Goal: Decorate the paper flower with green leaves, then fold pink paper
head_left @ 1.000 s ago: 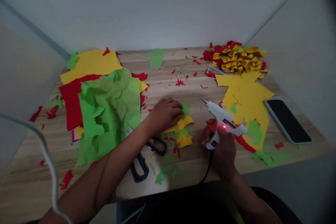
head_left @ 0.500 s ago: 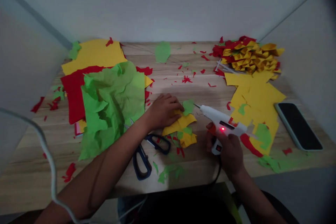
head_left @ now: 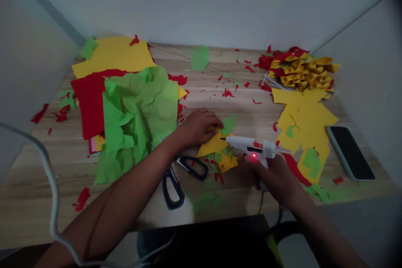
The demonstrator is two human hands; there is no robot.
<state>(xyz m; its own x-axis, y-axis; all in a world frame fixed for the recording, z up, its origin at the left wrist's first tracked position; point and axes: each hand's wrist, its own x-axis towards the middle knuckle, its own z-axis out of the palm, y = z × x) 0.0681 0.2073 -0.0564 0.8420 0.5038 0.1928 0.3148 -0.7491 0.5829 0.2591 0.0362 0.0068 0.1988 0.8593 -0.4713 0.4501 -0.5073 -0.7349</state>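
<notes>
My right hand (head_left: 274, 173) is wrapped round a white hot glue gun (head_left: 246, 144) with a red light glowing on its side. The gun's dark nozzle points left and meets a piece of yellow paper (head_left: 211, 146), though I cannot tell whether it touches. My left hand (head_left: 199, 127) presses on that paper's upper left edge with bent fingers. Under and around it lie green scraps, one green piece (head_left: 229, 124) just behind. Scissors (head_left: 173, 190) with dark blue handles rest below my left wrist, their blades partly hidden by my forearm.
Crumpled green paper (head_left: 141, 113) covers red sheets (head_left: 91, 104) at left, with yellow sheets (head_left: 122, 56) behind. At right are folded yellow pieces (head_left: 301, 71), yellow cutouts (head_left: 306, 113) and a phone (head_left: 350, 150). A white cable (head_left: 53, 192) hangs at the near left. Red scraps dot the table.
My right hand has brought the glue gun left and levelled it, so its nozzle is now over the yellow paper. My left hand stays on the paper. The view has shifted slightly.
</notes>
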